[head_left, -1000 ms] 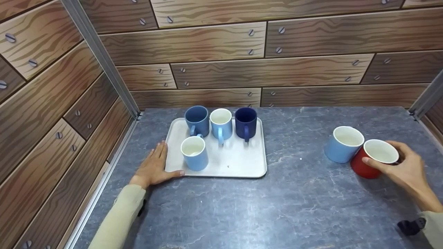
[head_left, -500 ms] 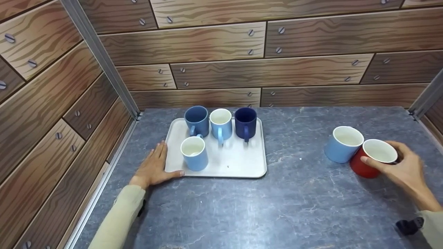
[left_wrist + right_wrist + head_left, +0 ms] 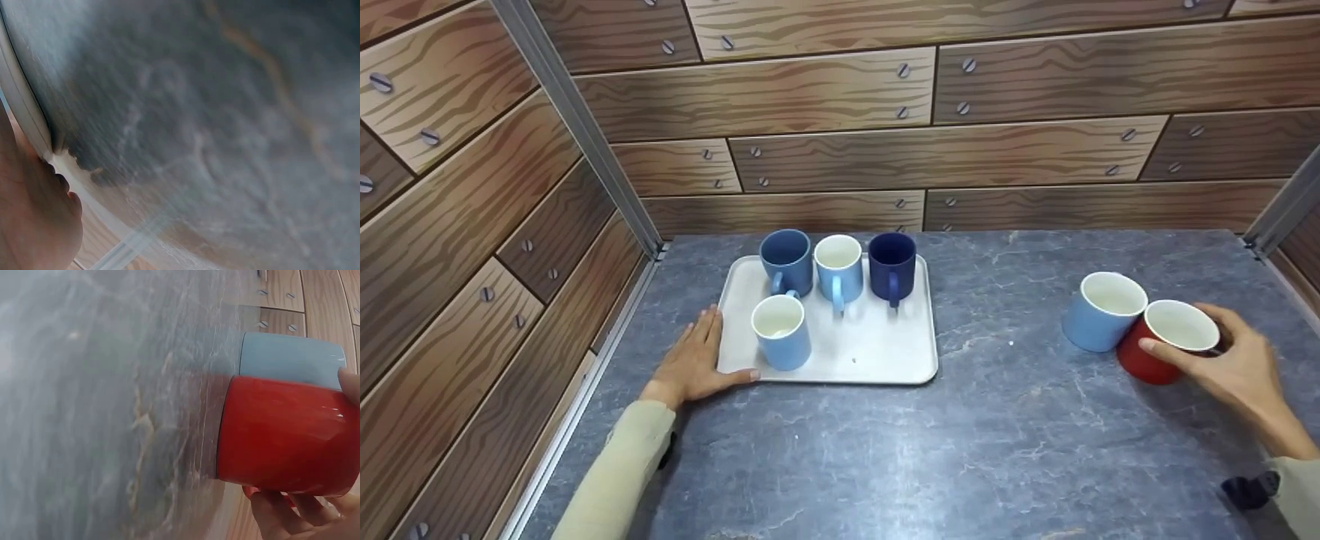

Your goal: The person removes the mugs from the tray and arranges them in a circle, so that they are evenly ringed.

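Tabletop [image 3: 997,322] right of the tray [image 3: 877,352] allows passage until the light-blue mug [image 3: 1093,322] beside the red mug [image 3: 1140,358].

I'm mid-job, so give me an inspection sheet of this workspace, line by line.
Surface: grey marbled table, glare near the front.
Job's things: red mug close beside a light blue mug; contact uncertain. White tray bears a mid-blue mug, second light blue mug and navy mug along the back, third light blue mug at front left.
Clutter: tiny speck on the tray, too small to identify.
Hands: left hand rests straight-fingered along the tray's left edge; right hand grips the red mug.
Cables: nothing seen.
Surroundings: wood-patterned walls, metal corner posts.
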Tool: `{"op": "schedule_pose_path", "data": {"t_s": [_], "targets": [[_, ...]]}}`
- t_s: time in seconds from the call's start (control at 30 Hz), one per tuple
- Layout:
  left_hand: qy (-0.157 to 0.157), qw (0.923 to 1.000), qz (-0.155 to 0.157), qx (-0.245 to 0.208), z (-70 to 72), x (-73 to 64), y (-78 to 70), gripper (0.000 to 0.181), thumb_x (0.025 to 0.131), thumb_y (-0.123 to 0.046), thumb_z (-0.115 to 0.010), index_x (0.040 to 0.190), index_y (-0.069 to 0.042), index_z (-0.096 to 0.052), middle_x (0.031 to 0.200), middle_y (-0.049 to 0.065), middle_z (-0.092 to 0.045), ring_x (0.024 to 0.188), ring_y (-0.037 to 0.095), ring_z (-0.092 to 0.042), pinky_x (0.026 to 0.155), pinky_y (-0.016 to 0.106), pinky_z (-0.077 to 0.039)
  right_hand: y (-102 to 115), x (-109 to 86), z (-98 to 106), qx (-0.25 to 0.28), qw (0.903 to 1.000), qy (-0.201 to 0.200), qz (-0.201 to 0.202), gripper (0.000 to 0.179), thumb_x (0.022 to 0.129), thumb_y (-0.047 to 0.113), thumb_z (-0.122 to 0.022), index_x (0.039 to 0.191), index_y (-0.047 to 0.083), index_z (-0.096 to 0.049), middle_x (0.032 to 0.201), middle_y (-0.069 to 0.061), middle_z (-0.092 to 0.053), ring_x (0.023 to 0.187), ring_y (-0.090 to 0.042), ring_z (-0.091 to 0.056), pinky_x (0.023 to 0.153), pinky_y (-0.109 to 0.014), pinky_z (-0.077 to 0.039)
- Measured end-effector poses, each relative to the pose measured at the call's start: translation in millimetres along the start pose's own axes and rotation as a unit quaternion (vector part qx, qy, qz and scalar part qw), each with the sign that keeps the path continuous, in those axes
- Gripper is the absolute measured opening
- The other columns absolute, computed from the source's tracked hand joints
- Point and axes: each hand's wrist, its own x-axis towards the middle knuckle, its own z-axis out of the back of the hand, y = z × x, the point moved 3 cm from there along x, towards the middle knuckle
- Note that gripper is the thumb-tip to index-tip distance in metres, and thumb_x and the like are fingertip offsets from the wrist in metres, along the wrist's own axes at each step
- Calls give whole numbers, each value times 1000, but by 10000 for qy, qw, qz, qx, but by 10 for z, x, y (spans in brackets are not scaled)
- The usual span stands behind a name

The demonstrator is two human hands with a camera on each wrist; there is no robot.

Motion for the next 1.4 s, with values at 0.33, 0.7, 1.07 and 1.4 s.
{"op": "schedule_pose_path", "data": {"t_s": [0.33,0.7,1.07,1.4], "targets": [[-4,10000,-20,-13,-1,1,-13,137,82,-86,-65,167,9,-13,177,28,-10,165,44,-13,136,55,-16,184,-85,143,-645,9972,-247,-298,96,78,41,-96,151,-3,-53,145,-31,-56,88,22,-36,65,3,-36],[21,10000,34,-19,-14,-2,6,139,81,-88,-64,168,7,-12,177,26,-8,165,44,-12,136,55,-15,777,-59,166,-473,9970,-476,389,90,74,35,-100,147,3,-59,138,-23,-62,91,25,-38,76,3,-35],[114,9995,103,-259,-13,8,4,139,81,-85,-67,168,7,-11,178,26,-6,166,43,-9,136,55,-13,1495,-77,-355,600,9821,306,1758,75,74,13,-99,140,4,-65,125,16,-67,108,13,-61,92,-1,-48],[35,9997,87,-245,7,3,-2,138,81,-85,-68,168,7,-13,177,27,-9,165,44,-12,136,56,-15,2129,-57,-958,623,9606,1104,2472,80,72,24,-101,140,3,-65,132,-12,-72,115,-28,-70,98,-21,-55]]}}
